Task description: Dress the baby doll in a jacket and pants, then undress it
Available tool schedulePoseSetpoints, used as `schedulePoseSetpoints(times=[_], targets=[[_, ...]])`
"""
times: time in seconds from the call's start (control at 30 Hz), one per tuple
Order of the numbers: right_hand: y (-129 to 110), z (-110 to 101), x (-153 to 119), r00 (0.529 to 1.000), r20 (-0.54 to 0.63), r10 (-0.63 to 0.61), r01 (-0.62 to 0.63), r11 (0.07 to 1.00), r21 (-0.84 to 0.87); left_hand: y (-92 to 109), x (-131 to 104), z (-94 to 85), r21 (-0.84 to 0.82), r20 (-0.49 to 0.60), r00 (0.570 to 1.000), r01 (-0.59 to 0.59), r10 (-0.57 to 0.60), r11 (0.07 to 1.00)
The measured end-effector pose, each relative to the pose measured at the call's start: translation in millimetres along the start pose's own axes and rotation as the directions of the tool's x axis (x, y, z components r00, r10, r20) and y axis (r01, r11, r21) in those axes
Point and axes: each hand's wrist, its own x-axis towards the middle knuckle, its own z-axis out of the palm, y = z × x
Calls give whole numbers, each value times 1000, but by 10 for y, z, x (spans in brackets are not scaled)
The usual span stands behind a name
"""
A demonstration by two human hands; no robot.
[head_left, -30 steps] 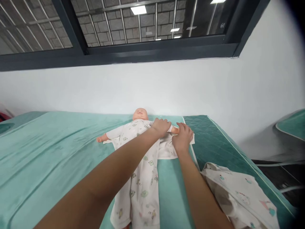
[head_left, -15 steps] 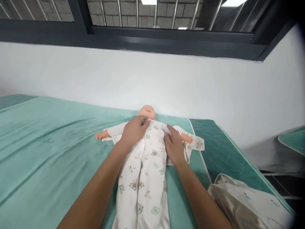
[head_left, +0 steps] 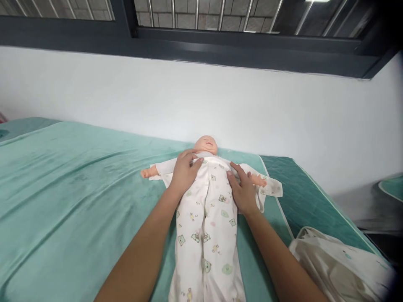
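A baby doll (head_left: 206,144) lies on its back on the green cover, head toward the wall and arms out to both sides. White baby trousers (head_left: 217,209) with a bear print lie over its front, the waist up at the chest. My left hand (head_left: 185,171) rests on the upper left edge of the trousers, thumb apart from the fingers. On the other side my right hand (head_left: 244,191) touches the trousers' edge beside the doll's arm, its fingers spread. Under the doll, a printed white top (head_left: 273,186) shows at the right, its sleeve laid out flat.
The green cover (head_left: 78,176) has wrinkles on the left. A darker green strip (head_left: 302,191) runs along its right side. At the lower right lies a bundled pale cloth (head_left: 340,260) near the edge. Behind stands a white wall (head_left: 189,100) under a dark window frame (head_left: 220,52).
The view has shifted, so the doll and trousers appear farther right. My left hand's fingers have flattened at the trousers' top edge. My right hand stays at their right side.
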Motion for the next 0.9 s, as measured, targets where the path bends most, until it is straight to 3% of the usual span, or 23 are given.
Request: schedulePoseSetpoints(times=[0.07,0.13,0.23,0.37,0.53,0.67,0.9], targets=[[-73,-11,-25,1000,13,14,-14,1000,13,32,-46,5,58,-28,983,-177,179,982],[-158,-29,-48,999,44,-28,26,999,29,60,-89,21,118,-36,940,-334,340,935],[-255,-56,-51,978,119,-173,172,985,20,69,-126,63,187,-45,880,-457,472,870],[-276,-69,0,946,132,-295,296,955,14,35,-127,118,269,-60,841,-505,537,820],[-282,-67,35,927,94,-363,364,931,12,51,-134,137,360,-18,840,-501,543,787],[-299,-78,24,921,110,-373,374,927,14,82,-175,138,410,-20,788,-555,615,724],[-267,-59,-66,911,-6,-413,413,911,5,48,-198,146,415,-102,713,-603,693,681]])
